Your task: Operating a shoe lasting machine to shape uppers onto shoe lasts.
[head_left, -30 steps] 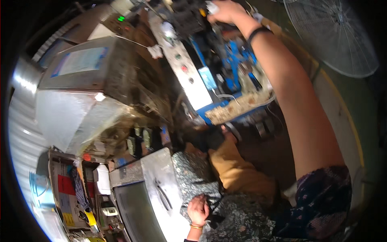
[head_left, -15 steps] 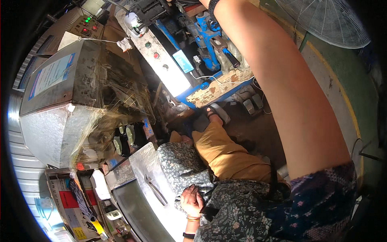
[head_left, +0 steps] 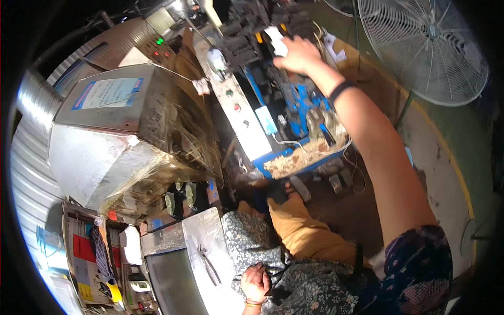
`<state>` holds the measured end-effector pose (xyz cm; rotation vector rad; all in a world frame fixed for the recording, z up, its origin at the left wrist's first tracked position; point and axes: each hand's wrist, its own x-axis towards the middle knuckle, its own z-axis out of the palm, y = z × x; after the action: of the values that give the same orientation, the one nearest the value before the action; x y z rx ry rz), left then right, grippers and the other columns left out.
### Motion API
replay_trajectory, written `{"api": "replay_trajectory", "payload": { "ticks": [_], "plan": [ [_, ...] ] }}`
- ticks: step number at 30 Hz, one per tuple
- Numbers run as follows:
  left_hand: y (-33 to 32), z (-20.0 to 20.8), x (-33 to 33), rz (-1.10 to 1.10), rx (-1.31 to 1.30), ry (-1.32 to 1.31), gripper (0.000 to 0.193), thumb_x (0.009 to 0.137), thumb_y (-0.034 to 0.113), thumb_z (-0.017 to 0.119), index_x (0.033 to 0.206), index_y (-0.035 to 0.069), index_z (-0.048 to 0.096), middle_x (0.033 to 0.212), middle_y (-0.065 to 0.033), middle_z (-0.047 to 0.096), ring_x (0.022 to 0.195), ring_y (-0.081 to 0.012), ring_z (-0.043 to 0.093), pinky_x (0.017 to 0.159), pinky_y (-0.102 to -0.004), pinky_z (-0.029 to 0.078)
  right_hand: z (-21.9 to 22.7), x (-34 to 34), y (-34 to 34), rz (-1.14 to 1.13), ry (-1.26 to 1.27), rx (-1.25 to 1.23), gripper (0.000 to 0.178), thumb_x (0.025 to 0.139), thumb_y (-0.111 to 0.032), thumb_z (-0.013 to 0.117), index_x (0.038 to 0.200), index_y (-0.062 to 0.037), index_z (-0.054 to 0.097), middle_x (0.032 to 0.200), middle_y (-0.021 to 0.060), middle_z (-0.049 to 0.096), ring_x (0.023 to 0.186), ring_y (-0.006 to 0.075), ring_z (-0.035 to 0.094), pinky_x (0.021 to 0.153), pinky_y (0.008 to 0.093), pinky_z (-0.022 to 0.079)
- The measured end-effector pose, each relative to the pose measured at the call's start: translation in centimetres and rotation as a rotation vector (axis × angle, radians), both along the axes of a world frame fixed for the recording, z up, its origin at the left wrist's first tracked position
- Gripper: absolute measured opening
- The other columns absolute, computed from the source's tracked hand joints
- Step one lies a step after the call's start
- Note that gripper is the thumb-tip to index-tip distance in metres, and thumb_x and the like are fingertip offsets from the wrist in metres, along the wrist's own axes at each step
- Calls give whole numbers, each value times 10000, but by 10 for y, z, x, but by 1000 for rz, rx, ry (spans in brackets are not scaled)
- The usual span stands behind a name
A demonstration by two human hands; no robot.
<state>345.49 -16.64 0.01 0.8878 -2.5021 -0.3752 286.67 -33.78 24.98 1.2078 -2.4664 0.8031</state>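
Toward the machine's (head_left: 256,149) far end, the right hand (head_left: 302,55) pinches a white scrap (head_left: 275,39) by dark blocks (head_left: 240,46) — grasped, not released; what remains can't be told. Left hand (head_left: 255,283) on lap — fingers curled, contents unclear.

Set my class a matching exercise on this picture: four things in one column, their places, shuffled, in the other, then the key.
Things
1. left hand
2. right hand
3. tongs-like tool
4. large fan

Places
A. upper right of the picture
B. on the bright metal surface
C. next to the white piece
D. on the flowered cloth

Pairs: 1-D, 2-C, 3-B, 4-A
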Motion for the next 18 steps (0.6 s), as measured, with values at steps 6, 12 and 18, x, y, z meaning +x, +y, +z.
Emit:
{"api": "replay_trajectory", "payload": {
  "ticks": [6, 12, 18],
  "plan": [
    [17, -13, 18, 30, -184, -34, 283, 833, 97, 667, 1094, -10, 660, 1108, -208, 647, 1025, -402, 613, 899, -500, 485, 6, 31, 22, 25, -32, 117, 857, 627, -349, 753, 1400, -146, 443, 1273, 202, 495, 1150, 404, 530, 988, 439, 463],
    [14, 10, 7, -49, 154, 189, 181, 858, 93, 655, 1016, 6, 671, 1012, -189, 674, 969, -385, 626, 913, -461, 493, -37, 58, 87, 189, 116, -200, 764, 617, -261, 747, 1346, -177, 533, 1515, 188, 330, 1256, 404, 435, 1033, 447, 424],
    [-31, 51, 0, 229, 1013, 671, 249, 1003, 163, 557, 1130, -14, 676, 1104, -46, 685, 988, -107, 587, 911, -257, 457, -93, 221, 154, 888, -282, -651, 862, 632, -194, 859, 1359, 52, 466, 1446, 260, 419, 1358, 368, 411, 1122, 487, 322]
  ]
}}
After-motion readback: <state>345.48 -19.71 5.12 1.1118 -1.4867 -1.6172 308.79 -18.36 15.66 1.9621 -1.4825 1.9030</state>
